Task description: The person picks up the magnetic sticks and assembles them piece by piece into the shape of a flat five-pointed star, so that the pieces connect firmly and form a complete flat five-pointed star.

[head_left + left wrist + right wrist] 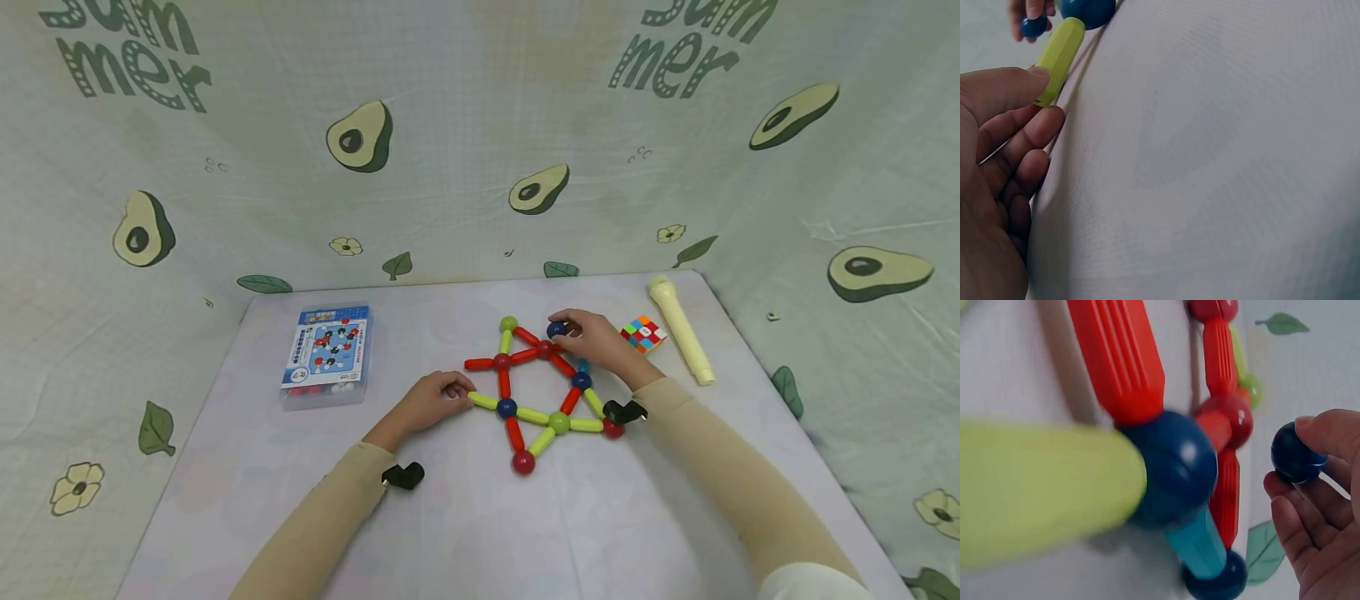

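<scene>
A flat figure of magnetic sticks and balls lies on the table, with red sticks (505,383), yellow-green sticks and a turquoise stick (1200,547). My left hand (435,404) pinches the free end of a yellow-green stick (1060,59) between thumb and fingers. The stick's other end meets a blue ball (507,408) of the figure. Over the figure's far right side, my right hand (592,340) holds a loose dark blue ball (1294,453) in its fingertips, apart from the nearby red ball (1235,422). Another blue ball (1219,575), on the turquoise stick, is hidden in the head view.
A clear plastic box with a blue-and-white label (327,354) lies at the table's left. Right of the right hand are a colourful puzzle cube (642,334) and a pale yellow toy microphone (682,329). Avocado-printed cloth (450,225) hangs behind the table.
</scene>
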